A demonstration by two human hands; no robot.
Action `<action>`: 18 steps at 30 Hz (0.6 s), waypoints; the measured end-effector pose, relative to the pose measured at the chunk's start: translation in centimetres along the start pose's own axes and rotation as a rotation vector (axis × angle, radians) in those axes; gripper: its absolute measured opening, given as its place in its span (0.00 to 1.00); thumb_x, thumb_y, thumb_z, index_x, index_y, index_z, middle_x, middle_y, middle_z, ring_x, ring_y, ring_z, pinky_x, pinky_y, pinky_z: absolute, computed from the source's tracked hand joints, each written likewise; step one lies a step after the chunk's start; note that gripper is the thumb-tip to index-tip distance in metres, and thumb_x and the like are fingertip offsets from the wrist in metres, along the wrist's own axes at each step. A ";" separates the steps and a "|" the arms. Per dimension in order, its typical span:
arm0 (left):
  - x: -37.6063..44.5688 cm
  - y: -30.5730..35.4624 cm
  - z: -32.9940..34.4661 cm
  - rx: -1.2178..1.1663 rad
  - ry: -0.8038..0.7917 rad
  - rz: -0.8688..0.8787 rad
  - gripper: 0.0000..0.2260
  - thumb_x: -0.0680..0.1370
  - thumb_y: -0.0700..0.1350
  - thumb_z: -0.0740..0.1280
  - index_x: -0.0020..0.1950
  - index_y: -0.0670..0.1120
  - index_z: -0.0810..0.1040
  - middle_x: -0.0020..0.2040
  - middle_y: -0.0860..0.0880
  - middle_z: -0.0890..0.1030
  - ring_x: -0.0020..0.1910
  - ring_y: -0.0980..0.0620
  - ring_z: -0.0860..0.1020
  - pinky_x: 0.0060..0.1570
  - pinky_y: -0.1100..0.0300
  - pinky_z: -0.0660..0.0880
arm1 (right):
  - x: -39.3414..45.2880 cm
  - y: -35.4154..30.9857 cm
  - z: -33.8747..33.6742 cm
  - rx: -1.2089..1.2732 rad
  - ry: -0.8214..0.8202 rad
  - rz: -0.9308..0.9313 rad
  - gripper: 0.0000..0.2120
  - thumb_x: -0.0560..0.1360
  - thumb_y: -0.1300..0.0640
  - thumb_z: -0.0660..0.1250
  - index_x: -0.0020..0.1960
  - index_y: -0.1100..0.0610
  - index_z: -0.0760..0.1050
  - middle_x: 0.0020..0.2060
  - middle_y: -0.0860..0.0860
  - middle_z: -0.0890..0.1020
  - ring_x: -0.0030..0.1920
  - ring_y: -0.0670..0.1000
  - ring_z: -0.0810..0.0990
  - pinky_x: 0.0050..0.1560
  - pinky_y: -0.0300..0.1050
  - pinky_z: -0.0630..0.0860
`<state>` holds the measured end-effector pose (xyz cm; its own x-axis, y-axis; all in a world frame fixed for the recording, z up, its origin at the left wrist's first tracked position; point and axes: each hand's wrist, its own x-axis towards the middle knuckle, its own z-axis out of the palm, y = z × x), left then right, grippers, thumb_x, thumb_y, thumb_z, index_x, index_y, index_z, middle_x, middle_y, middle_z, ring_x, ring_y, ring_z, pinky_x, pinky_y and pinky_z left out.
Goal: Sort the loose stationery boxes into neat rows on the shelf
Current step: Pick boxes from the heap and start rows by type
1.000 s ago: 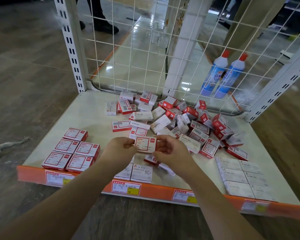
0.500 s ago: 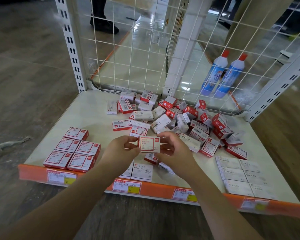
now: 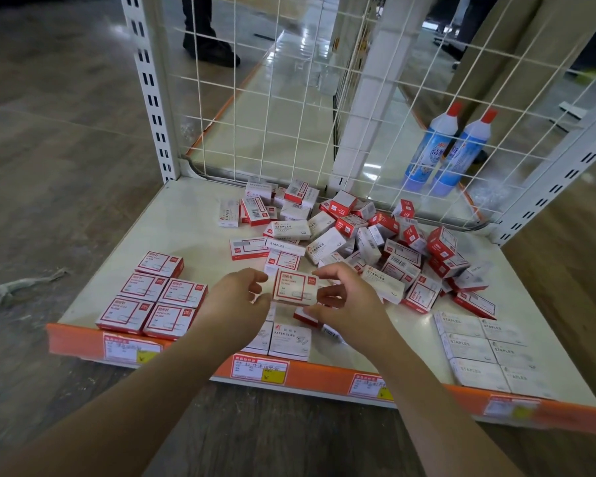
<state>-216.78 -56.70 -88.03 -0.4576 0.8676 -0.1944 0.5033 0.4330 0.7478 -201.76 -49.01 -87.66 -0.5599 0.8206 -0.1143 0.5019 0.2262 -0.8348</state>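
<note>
A red-and-white paper clip box (image 3: 295, 287) hangs above the middle of the shelf (image 3: 186, 235). My left hand (image 3: 236, 297) pinches its left end and my right hand (image 3: 344, 301) grips its right end. Behind my hands lies a loose pile of red and white stationery boxes (image 3: 351, 235). Several red-framed boxes (image 3: 152, 297) sit in neat rows at the front left. White staples boxes (image 3: 486, 349) are lined up at the front right. Two white paper clips boxes (image 3: 288, 342) lie at the front middle, partly hidden by my hands.
An orange price rail (image 3: 255, 370) runs along the shelf's front edge. A white wire grid (image 3: 289, 98) closes the back, with two blue bottles (image 3: 444, 149) behind it. A person's shoe (image 3: 210, 46) stands on the floor beyond. Bare shelf surface lies at the back left.
The box between my hands has risen slightly and turned its red-framed face up toward me. Both hands stayed over the shelf's middle.
</note>
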 end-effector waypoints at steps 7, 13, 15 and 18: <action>0.1 -2.6 -2.3 0.391 0.056 0.004 0.19 0.80 0.46 0.60 0.71 0.50 0.65 0.69 0.51 0.69 0.65 0.51 0.70 0.61 0.57 0.70 | 1.6 -1.2 2.1 0.000 0.000 0.014 0.18 0.70 0.60 0.73 0.54 0.47 0.70 0.48 0.40 0.79 0.48 0.39 0.77 0.43 0.35 0.77; 0.4 -5.3 -4.3 0.628 0.043 -0.002 0.16 0.81 0.49 0.55 0.68 0.49 0.68 0.69 0.51 0.69 0.66 0.50 0.68 0.64 0.56 0.66 | 3.2 -2.3 3.9 -0.026 -0.031 0.000 0.17 0.69 0.58 0.74 0.53 0.48 0.70 0.45 0.40 0.77 0.44 0.37 0.76 0.40 0.31 0.71; 0.5 -6.2 -5.0 0.667 0.033 -0.013 0.18 0.80 0.48 0.55 0.71 0.50 0.65 0.72 0.51 0.66 0.69 0.50 0.65 0.66 0.55 0.63 | 3.9 -2.4 4.7 -0.059 -0.043 0.004 0.17 0.69 0.58 0.74 0.52 0.48 0.70 0.47 0.42 0.78 0.45 0.40 0.77 0.42 0.33 0.72; 0.8 -7.3 -5.8 0.675 0.046 -0.023 0.19 0.80 0.47 0.55 0.72 0.52 0.64 0.72 0.52 0.65 0.69 0.50 0.65 0.65 0.56 0.65 | 5.1 -2.6 6.1 -0.123 -0.031 0.016 0.18 0.68 0.56 0.74 0.55 0.51 0.72 0.52 0.45 0.79 0.50 0.44 0.78 0.50 0.43 0.77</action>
<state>-225.10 -60.55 -89.99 -0.4971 0.8514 -0.1672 0.8337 0.5221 0.1799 -209.91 -48.58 -89.34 -0.5699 0.8088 -0.1453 0.5869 0.2769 -0.7608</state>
